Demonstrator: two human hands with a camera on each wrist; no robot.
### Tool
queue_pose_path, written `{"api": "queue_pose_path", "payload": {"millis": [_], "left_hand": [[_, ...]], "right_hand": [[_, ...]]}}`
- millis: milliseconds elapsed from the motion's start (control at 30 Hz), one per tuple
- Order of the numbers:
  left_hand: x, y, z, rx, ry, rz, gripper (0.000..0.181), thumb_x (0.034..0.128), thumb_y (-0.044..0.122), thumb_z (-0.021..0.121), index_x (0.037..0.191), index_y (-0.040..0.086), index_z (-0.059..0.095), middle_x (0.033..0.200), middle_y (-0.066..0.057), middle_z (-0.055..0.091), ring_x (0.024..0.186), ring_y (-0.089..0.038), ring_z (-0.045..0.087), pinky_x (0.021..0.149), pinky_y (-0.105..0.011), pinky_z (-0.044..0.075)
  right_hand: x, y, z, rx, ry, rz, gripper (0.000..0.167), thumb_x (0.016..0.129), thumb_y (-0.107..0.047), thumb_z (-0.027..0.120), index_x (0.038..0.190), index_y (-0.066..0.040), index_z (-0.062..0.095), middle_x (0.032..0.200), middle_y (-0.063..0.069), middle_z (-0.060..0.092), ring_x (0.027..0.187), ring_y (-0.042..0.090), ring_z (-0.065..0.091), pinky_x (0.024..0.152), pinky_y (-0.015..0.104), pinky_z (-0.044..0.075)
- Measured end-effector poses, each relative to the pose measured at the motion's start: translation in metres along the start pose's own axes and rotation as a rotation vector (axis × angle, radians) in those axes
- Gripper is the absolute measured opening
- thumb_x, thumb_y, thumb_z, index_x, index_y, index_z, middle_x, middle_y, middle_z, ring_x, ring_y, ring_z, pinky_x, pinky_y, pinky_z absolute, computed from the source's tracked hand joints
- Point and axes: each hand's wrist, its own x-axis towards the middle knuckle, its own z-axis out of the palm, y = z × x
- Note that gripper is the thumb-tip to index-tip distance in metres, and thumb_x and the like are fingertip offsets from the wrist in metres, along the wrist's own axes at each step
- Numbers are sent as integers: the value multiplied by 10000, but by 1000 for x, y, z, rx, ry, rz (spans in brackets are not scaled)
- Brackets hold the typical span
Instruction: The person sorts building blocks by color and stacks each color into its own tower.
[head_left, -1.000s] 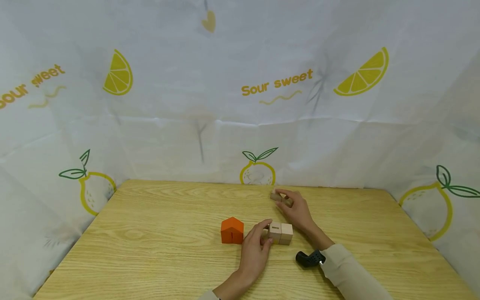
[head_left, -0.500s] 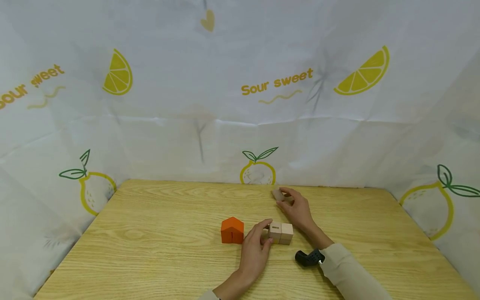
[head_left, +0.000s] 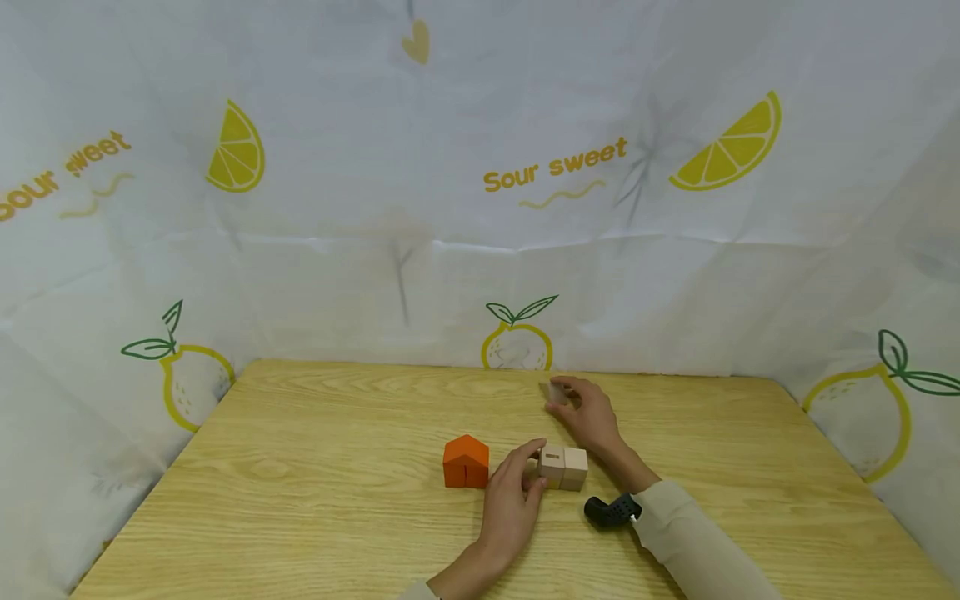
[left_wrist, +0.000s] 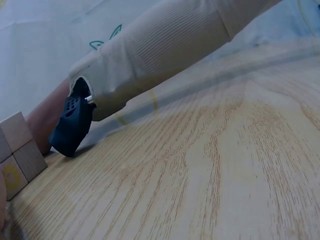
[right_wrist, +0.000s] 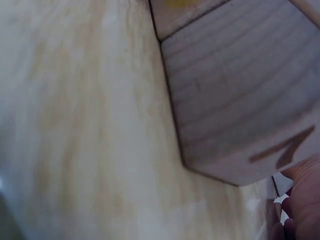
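My left hand (head_left: 510,500) grips the left end of a small stack of pale wooden blocks (head_left: 575,469), thumb at the front and index finger at the back. In the left wrist view, the stacked wooden blocks (left_wrist: 31,159) show at the left edge, one with a yellow mark. Farther back, my right hand (head_left: 592,417) pinches a small wooden block (head_left: 557,393) between thumb and fingers; the fingers partly hide it. A wooden block (right_wrist: 245,85) with a dark mark fills much of the right wrist view.
An orange house-shaped block group (head_left: 466,462) stands just left of my left hand. A black wrist device (head_left: 611,512) sits at the right sleeve. The wooden table (head_left: 315,500) meets a white lemon-print cloth (head_left: 360,283) at the back.
My right hand has turned the small wooden block and shifted slightly left with it. The left hand and the stack it holds stay in place.
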Motion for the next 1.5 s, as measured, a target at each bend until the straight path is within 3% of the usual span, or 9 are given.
{"api": "queue_pose_path", "payload": {"millis": [300,500,967,1133,1300,1500], "left_hand": [[1,0,3,0,6,10,603,828,-37,711,1339,211,511,1190,-29,600,698,-30,505,614,-184,453],[0,2,3,-6,-7,-10,587,831,-37,708,1334,196,517,1186,-17,599,693,-23,499,617,-183,451],[-2,3,1,-9,-16,-25,568,834,-33,706,1336,152,513,1205,-36,595,738,-48,522,631,-195,465],[-2,4,0,-7,-20,-33,568,840,-27,701,1338,167,509,1203,-42,594,736,-46,519,634,-196,465],[-2,4,-1,-16,-30,-44,552,848,-24,694,1341,138,509,1203,-37,590,715,-33,508,622,-197,460],[-1,4,-2,-18,-27,-33,542,851,-29,689,1341,114,507,1190,-38,589,695,-25,491,609,-194,451]], "right_hand": [[-1,0,-3,3,39,19,322,851,-74,729,1158,-39,637,1071,144,640,947,303,596,777,474,475],[-7,-2,-9,39,11,33,326,846,-78,736,1156,-40,644,1034,129,648,928,279,604,753,438,491],[-26,-23,-38,80,10,-123,341,860,-131,727,1186,-61,653,1083,64,660,926,227,606,706,336,508],[-34,-31,-49,101,24,-145,348,853,-127,733,1192,-97,659,1109,33,658,922,170,597,706,334,504],[-42,-35,-56,143,32,-191,379,829,-51,740,1197,-85,657,1101,52,661,920,195,591,694,315,499],[-52,-41,-62,146,-8,-206,394,838,-55,733,1219,-107,646,1105,21,655,950,151,583,722,294,496]]}}
